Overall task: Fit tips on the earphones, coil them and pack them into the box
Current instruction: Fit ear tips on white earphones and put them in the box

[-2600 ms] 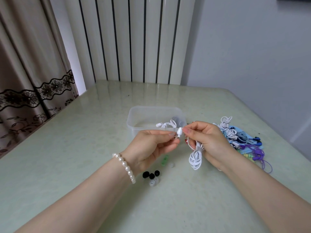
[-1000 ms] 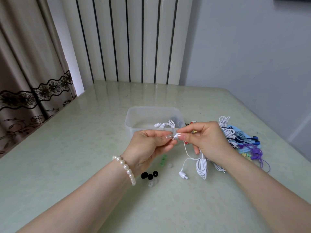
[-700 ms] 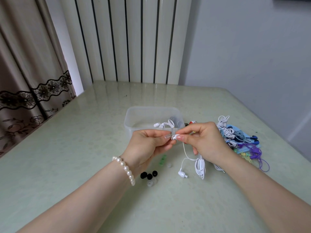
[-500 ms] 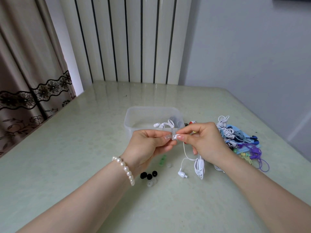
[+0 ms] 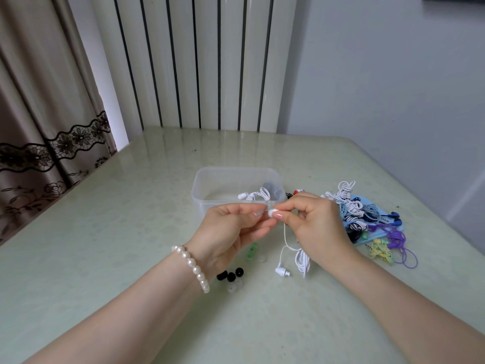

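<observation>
Above the tabletop (image 5: pixel 131 232), left hand (image 5: pixel 231 232) and right hand (image 5: pixel 315 227) pinch one white earbud (image 5: pixel 271 213) between meeting fingertips, its axis running sideways.

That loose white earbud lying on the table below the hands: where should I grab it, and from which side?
Pinch the loose white earbud across its fat rounded body, coming straight down from above. It lies on its side on the table, narrow nozzle pointing right and bare, cable leaving up-left toward the right hand. Gripping the body probably keeps that nozzle free for a tip.
</observation>
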The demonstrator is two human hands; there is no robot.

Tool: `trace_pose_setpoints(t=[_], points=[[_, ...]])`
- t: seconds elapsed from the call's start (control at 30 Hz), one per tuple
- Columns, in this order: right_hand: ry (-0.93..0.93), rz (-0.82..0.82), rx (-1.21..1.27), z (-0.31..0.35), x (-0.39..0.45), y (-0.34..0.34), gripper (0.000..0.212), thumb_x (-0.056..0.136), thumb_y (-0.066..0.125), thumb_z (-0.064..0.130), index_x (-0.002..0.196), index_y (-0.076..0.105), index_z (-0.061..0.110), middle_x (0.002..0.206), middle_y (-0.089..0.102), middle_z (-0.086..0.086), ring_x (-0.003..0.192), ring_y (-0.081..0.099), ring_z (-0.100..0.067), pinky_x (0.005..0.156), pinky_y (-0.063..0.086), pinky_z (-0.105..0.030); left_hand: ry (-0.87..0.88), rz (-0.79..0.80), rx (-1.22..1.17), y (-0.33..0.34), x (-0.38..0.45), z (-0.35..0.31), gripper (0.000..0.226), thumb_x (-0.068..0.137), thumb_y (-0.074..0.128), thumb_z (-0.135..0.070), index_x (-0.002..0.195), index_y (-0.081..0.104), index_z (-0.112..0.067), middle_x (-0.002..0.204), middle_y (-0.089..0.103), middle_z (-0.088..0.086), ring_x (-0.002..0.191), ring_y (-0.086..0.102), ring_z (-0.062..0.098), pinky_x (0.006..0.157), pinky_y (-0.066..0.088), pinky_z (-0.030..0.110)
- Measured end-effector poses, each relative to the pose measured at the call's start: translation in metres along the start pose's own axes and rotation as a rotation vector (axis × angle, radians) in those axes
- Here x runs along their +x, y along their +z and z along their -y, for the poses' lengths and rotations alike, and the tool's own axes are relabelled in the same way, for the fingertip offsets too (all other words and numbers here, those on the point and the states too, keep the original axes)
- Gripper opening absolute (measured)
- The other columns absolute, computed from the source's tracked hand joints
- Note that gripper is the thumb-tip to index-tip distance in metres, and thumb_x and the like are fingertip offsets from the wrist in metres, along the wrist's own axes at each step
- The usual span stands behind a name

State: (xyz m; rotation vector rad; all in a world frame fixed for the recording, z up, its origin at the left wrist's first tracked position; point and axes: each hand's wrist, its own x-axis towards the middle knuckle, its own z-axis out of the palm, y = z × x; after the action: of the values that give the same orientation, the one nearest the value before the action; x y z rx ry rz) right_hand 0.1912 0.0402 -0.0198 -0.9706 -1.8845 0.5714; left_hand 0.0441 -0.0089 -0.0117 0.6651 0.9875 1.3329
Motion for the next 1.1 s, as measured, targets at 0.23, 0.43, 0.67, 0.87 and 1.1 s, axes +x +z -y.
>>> trace_pose_setpoints(t=[0.23, 0.43, 0.67, 0.87, 1.1], points=[[0.272, 0.117, 0.342, 0.006, 0.008, -0.012, 0.011, 0.078, 0.067, 0.004, 0.073, 0.07, 0.014, 0.055, 0.066, 0.002, 0.039, 0.042, -0.021, 0.039, 0.036, -0.02, 0.019, 0.011, 0.013, -0.001, 0.001, -0.002, 0.013, 0.089, 0.051, 0.0, 0.094, 0.063, 0.0, 0.089, 0.072, 0.015, 0.079, 0.071, 0.02, 0.074, 0.056, 0.027], [0.372, 0.145, 0.535, 0.011, 0.011, -0.015, 0.007, 0.08, 0.061, 0.005, 0.085, 0.065, 0.002, 0.048, 0.062, 0.002, 0.049, 0.043, -0.023, 0.057, 0.036, -0.031, 0.028, 0.037, 0.168, -0.001, 0.001, -0.002, 0.012, 0.086, 0.057, -0.008, 0.093, 0.066, -0.005, 0.091, 0.07, 0.008, 0.083, 0.067, 0.017, 0.081, 0.053, 0.03], [0.488, 0.064, 0.821, 0.02, 0.015, -0.021, 0.014, 0.073, 0.06, 0.014, 0.085, 0.064, 0.006, 0.058, 0.064, 0.0, 0.033, 0.042, -0.007, 0.036, 0.033, -0.013, 0.032, 0.27, 0.353, 0.007, -0.008, 0.003, 0.04, 0.062, 0.058, -0.001, 0.101, 0.062, -0.01, 0.099, 0.071, 0.007, 0.093, 0.066, 0.018, 0.083, 0.052, 0.025], [0.569, -0.05, 0.941, 0.02, 0.017, -0.025, 0.008, 0.081, 0.059, 0.013, 0.08, 0.067, 0.013, 0.059, 0.064, 0.002, 0.04, 0.048, -0.004, 0.041, 0.042, -0.014, -0.089, 0.347, 0.386, 0.009, -0.013, 0.007, 0.033, 0.08, 0.059, 0.012, 0.107, 0.056, -0.006, 0.084, 0.07, 0.005, 0.08, 0.069, 0.024, 0.077, 0.056, 0.03], [0.327, 0.111, 0.308, 0.005, 0.02, -0.027, 0.006, 0.078, 0.067, -0.002, 0.076, 0.067, 0.003, 0.053, 0.064, -0.001, 0.033, 0.047, -0.007, 0.038, 0.037, -0.014, 0.008, 0.128, 0.274, -0.005, -0.003, -0.011, 0.012, 0.08, 0.059, 0.009, 0.084, 0.058, -0.002, 0.072, 0.069, 0.01, 0.055, 0.065, 0.011, 0.052, 0.053, 0.018]])
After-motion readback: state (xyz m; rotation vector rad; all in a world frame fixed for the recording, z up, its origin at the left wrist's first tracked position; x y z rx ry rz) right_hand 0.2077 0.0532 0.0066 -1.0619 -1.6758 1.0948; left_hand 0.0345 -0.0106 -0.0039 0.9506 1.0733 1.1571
